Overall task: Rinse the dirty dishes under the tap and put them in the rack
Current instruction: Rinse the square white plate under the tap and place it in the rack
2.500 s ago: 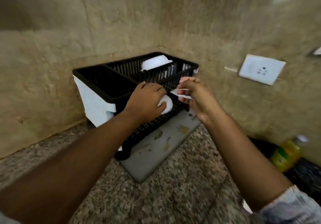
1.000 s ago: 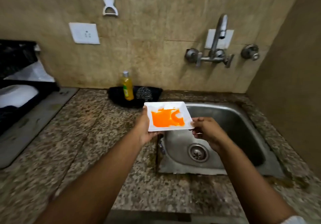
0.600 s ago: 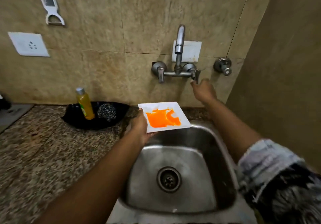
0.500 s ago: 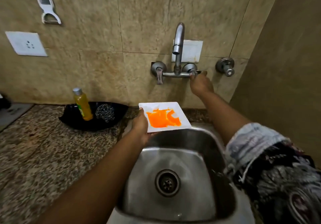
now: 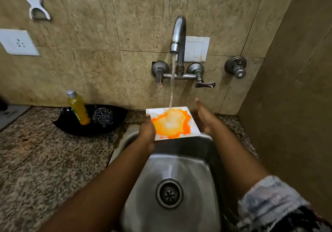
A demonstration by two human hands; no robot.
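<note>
Now my left hand (image 5: 147, 132) has its grip clamped on the white plate's (image 5: 193, 129) left edge, holding it over the sink (image 5: 179, 168) under the running tap (image 5: 178, 33). Right of that grip, my right hand (image 5: 206, 118) hangs slack beside the plate. No label on the bottle (image 5: 78, 108) is readable.

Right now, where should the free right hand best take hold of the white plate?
Probably the plate's bare right rim, approached from the right. The left hand already grips the left edge, the right hand waits open beside it, and water hits the middle.
</note>
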